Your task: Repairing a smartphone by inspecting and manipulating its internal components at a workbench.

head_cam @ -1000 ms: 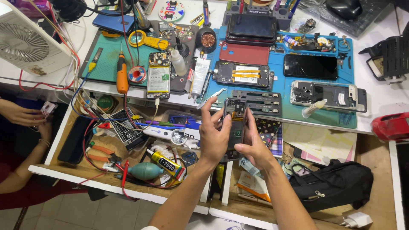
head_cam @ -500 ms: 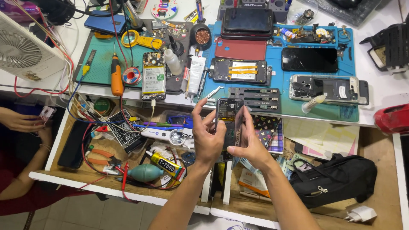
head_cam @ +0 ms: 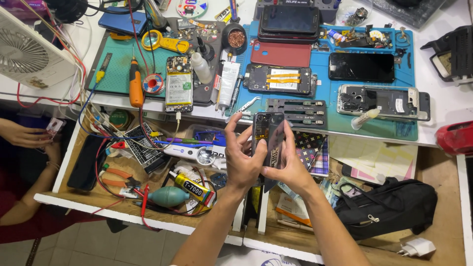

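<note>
One white desk fan point(head_cam: 29, 54); one orange-handled screwdriver point(head_cam: 135, 86); one black fabric bag point(head_cam: 389, 207); one teal rubber blower bulb point(head_cam: 168, 196).

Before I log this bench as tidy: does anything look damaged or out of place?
Yes. Several phones lie opened on the blue mat, one with its insides bare. Both hands, left hand and right hand, hold another backless phone. Red wires sprawl across the drawer.

Head view, steeply down, close overhead.
</note>
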